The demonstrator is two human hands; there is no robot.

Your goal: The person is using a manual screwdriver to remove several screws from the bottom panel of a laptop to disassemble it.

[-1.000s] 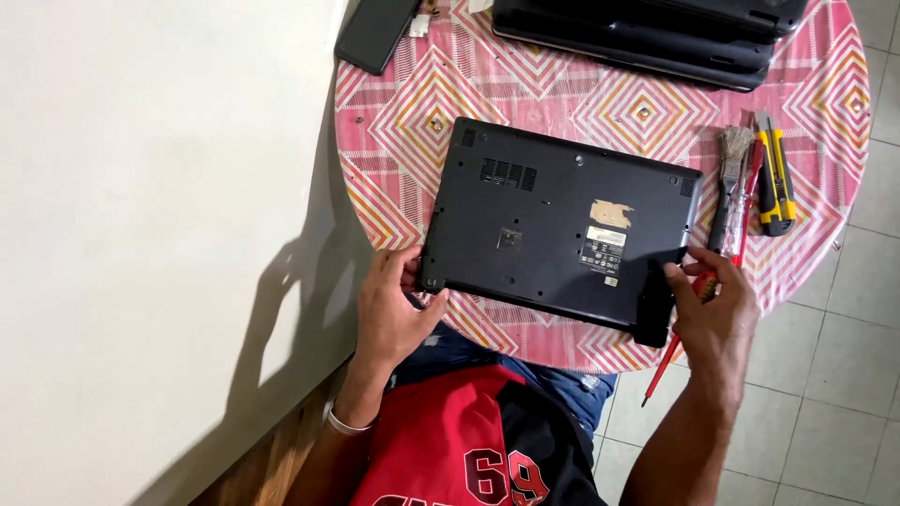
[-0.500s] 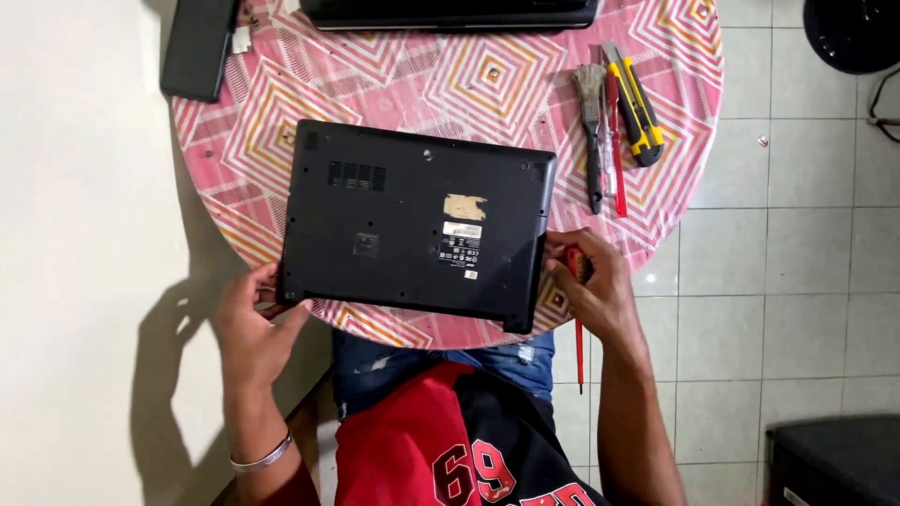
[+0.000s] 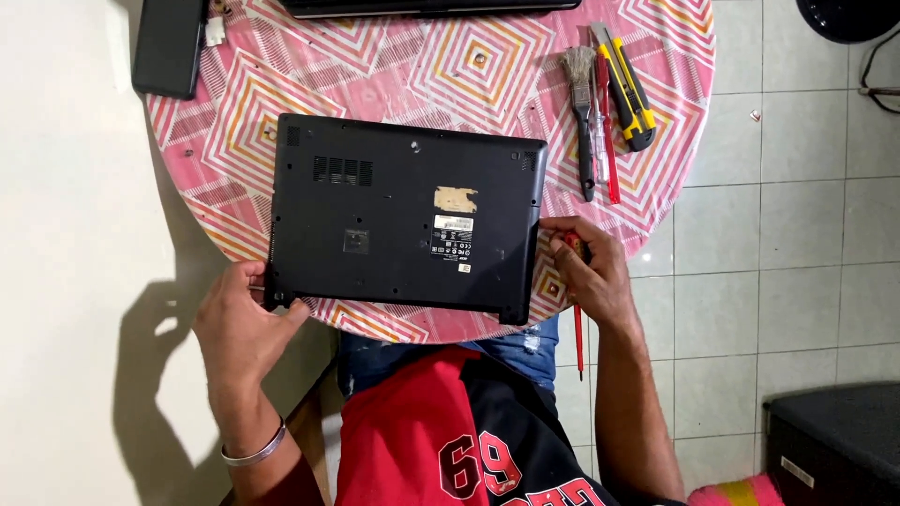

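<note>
Round table w/ pink patterned cloth, tiled floor beside. The black laptop lies underside up, long axis left-right across you. It's stiff, prob. heavyish, slick plastic: grip the edges. Your left hand pinches the near-left corner; your right hand touches the right edge, curled round a red screwdriver (tip pointing down toward you).

A black laptop lies bottom-up at the near edge of the round pink-patterned bench. The left hand holds its near left corner; the right hand touches its right edge, with a red screwdriver in its grip. A brush and a yellow utility knife lie near the right edge.
</note>
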